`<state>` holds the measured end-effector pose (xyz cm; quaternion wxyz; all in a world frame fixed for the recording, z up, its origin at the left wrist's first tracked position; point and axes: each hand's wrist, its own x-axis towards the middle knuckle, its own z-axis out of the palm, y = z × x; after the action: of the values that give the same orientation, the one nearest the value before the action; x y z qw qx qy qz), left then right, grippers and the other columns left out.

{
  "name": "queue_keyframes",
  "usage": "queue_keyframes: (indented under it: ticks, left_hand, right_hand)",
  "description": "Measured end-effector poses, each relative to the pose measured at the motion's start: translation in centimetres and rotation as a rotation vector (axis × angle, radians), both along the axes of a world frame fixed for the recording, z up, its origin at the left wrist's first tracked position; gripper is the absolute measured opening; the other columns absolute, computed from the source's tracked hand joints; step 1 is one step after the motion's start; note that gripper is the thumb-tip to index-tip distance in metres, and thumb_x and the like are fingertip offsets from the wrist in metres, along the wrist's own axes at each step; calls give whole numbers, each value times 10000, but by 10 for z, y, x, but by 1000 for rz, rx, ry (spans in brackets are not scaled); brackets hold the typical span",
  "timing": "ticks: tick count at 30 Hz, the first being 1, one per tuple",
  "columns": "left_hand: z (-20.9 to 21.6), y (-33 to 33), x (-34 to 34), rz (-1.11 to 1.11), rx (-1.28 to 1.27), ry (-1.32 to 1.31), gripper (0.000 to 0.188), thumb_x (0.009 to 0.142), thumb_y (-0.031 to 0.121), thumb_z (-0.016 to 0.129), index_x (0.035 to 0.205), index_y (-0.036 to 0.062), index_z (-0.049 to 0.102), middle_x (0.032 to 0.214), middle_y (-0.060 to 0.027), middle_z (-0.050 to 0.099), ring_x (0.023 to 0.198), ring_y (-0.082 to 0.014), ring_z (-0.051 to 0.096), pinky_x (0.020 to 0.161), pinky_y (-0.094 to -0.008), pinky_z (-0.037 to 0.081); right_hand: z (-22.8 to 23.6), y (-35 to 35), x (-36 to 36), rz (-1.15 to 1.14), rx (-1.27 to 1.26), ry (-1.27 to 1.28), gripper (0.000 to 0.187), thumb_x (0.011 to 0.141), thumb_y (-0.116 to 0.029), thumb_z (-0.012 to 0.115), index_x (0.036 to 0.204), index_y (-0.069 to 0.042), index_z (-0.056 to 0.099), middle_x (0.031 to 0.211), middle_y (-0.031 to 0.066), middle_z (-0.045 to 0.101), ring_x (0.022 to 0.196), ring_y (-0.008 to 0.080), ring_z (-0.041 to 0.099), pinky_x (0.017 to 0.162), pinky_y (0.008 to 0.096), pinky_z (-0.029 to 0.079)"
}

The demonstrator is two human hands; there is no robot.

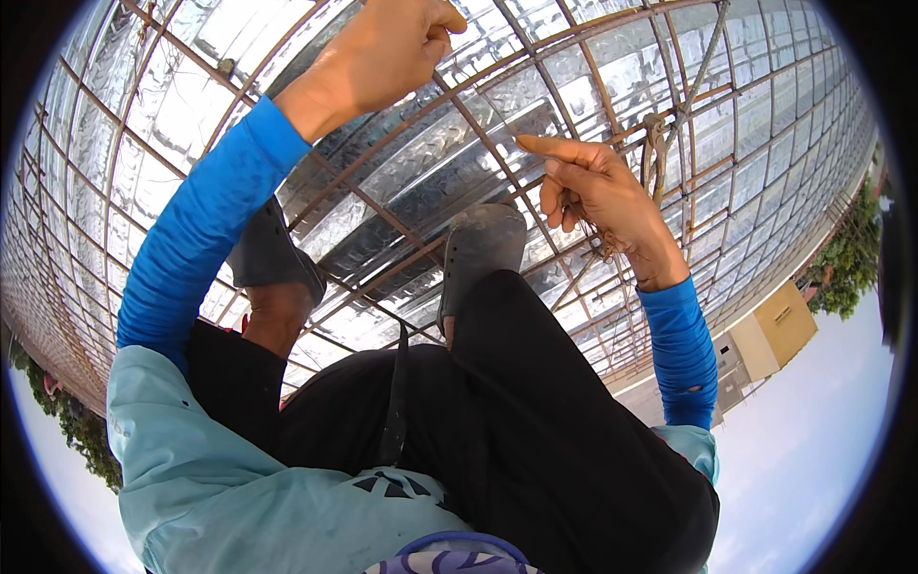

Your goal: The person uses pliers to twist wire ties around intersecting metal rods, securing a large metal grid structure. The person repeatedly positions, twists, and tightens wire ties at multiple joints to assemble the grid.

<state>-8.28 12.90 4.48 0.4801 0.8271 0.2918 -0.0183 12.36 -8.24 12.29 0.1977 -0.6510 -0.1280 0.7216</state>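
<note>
Above a grid of rusty bars (470, 117) over shiny ribbed sheeting (335, 230), the left hand (387, 53) curls its fingers, their grip impossible to tell, while the right hand (602, 191) extends its index finger and curls the others around thin wires (609, 245).

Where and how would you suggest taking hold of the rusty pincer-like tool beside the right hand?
Probably take the pincer-like tool by its two slim handles, coming from the near side with the right hand: its head points toward the picture's upper edge, and the handles run down beside that hand.
</note>
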Motion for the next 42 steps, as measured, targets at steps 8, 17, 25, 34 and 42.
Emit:
queue_keyframes:
  ticks: [8,17,25,34,42]
  left_hand:
    - [-11,-19,-5,215,-537,-135,303,1003,168,709,1223,-38,749,946,-106,788,757,-137,753,636,-266,620]
    - [-3,-25,2,168,-215,-114,191,994,162,722,1090,20,806,932,-88,801,852,-146,759,724,-294,608]
    - [-2,-45,4,100,126,-389,145,923,96,769,1059,52,787,930,-139,774,812,-298,754,728,-372,604]
    - [-9,-55,-1,90,172,-517,115,899,37,772,1015,42,770,960,-120,756,882,-313,730,768,-382,601]
    - [-4,-62,1,65,211,-456,138,897,6,753,1033,33,741,1018,-131,733,940,-312,709,780,-385,590]
  right_hand:
    - [-12,-8,1,-104,34,88,410,1086,-112,476,1465,-24,605,737,52,693,616,110,661,532,247,529]
    - [-6,-3,-3,-134,62,77,428,1061,-109,476,1448,20,606,708,58,670,572,111,617,509,254,497]
    - [25,18,-1,-270,150,181,412,1055,-108,502,1407,69,623,652,54,609,524,118,533,494,265,423]
    - [22,17,-14,-267,248,221,432,1097,-119,472,1481,56,564,645,22,547,536,94,495,514,248,432]
    - [29,17,-19,-176,267,154,458,1111,-216,515,1471,63,561,784,94,722,692,129,679,632,249,538]
